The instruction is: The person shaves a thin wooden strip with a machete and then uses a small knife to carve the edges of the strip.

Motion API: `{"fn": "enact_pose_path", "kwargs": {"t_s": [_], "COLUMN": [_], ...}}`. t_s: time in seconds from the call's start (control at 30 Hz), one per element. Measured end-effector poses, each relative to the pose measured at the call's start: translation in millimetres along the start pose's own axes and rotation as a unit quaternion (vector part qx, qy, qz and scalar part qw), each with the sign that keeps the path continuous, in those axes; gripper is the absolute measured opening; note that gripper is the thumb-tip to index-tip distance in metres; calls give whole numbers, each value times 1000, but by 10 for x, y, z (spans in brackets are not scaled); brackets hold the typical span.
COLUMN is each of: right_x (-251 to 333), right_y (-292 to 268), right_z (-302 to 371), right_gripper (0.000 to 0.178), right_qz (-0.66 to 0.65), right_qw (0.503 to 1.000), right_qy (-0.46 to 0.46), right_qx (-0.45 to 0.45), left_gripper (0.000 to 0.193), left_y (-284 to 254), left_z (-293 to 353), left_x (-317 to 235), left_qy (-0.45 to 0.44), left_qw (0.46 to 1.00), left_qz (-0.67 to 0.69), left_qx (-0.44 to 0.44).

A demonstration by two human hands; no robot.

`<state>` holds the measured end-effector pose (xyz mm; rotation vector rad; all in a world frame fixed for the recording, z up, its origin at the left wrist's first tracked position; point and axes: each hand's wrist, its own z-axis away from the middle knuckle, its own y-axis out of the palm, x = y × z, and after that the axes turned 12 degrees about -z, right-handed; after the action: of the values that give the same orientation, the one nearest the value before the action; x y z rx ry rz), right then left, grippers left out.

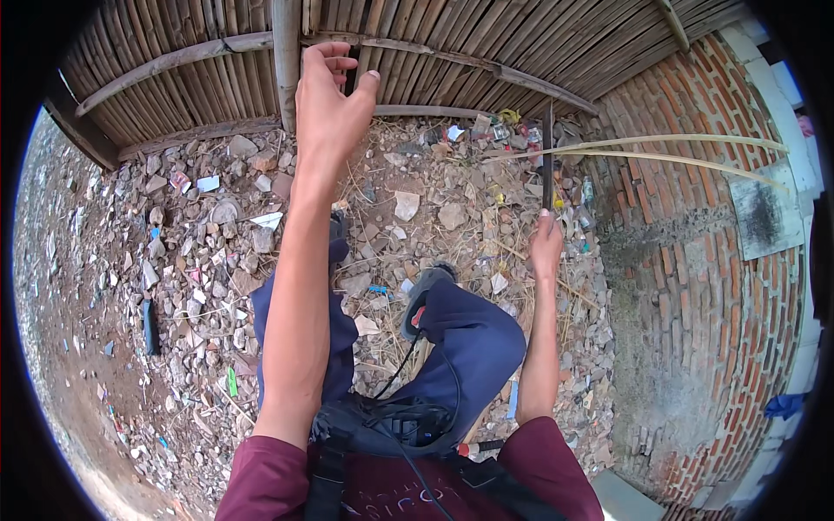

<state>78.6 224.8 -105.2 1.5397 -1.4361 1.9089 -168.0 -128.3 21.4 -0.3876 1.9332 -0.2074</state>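
My left hand (334, 113) is raised in front of a bamboo fence (200, 82), beside an upright pole (287, 61). Its fingers are half curled with the thumb apart, and nothing shows between them. A dark narrow gap in the fence appears just behind these fingers. Lower and to the right, my right hand (546, 247) is closed around the handle end of a machete (548, 156). The long dark blade points away from me, toward the foot of the fence. Two pale split bamboo strips (678, 141) extend right from near the blade, across the brick wall.
Stones and scattered litter cover the rough ground (452, 217). A brick wall (686, 304) runs along the right, with a pale panel (764, 213) on it. A dark flat object (151, 327) lies at left. My shoe (426, 300) rests on the rubble between my arms.
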Motion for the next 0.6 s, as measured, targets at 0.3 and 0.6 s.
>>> {"fn": "enact_pose_path", "kwargs": {"t_s": [0.3, 0.6], "right_x": [-1381, -466], "right_y": [480, -53], "right_z": [16, -295], "right_gripper": [65, 56], "right_qz": [94, 85], "right_qw": [985, 991], "right_qy": [117, -104], "right_qx": [83, -25], "left_gripper": [54, 53], "left_y": [73, 92], "left_z": [-26, -6], "left_x": [-82, -91], "left_qy": [-9, 0], "left_qw": [1000, 1000], "left_qz": [6, 17], "left_qx": [8, 11]}}
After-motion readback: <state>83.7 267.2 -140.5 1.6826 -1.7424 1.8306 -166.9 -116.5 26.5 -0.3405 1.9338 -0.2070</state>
